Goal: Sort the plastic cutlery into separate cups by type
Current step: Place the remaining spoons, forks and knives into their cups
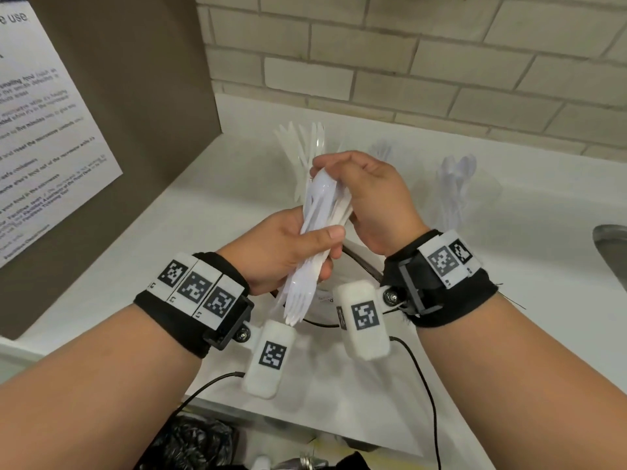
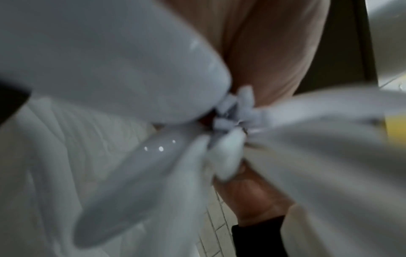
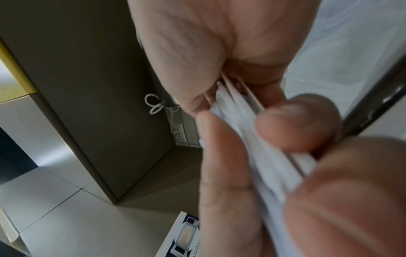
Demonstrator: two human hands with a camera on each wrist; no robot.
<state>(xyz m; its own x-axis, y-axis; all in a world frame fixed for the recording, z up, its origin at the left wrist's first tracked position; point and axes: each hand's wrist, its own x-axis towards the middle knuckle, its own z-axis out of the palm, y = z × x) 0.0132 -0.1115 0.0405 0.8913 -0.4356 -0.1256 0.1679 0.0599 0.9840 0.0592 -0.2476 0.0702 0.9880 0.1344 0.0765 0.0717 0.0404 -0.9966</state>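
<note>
My left hand [image 1: 298, 242] grips a bundle of white plastic cutlery [image 1: 315, 232] above the counter, fork tines pointing down toward me and a spoon bowl at the top. My right hand [image 1: 342, 184] curls over the bundle's upper end, its fingers pinching pieces there. In the left wrist view the cutlery [image 2: 136, 153] fills the frame, blurred. In the right wrist view fingers [image 3: 294, 121] press on the white handles [image 3: 246, 121]. A clear cup with forks and knives [image 1: 305, 147] stands behind the hands. Another clear cup with spoons [image 1: 454, 184] stands to the right.
The white counter [image 1: 203, 212] runs to a brick wall [image 1: 407, 62]. A brown cabinet side with a printed notice [image 1: 44, 130] stands at the left. A metal sink edge [image 1: 610, 245] shows at the far right. Black cables [image 1: 424, 385] trail from the wrist cameras.
</note>
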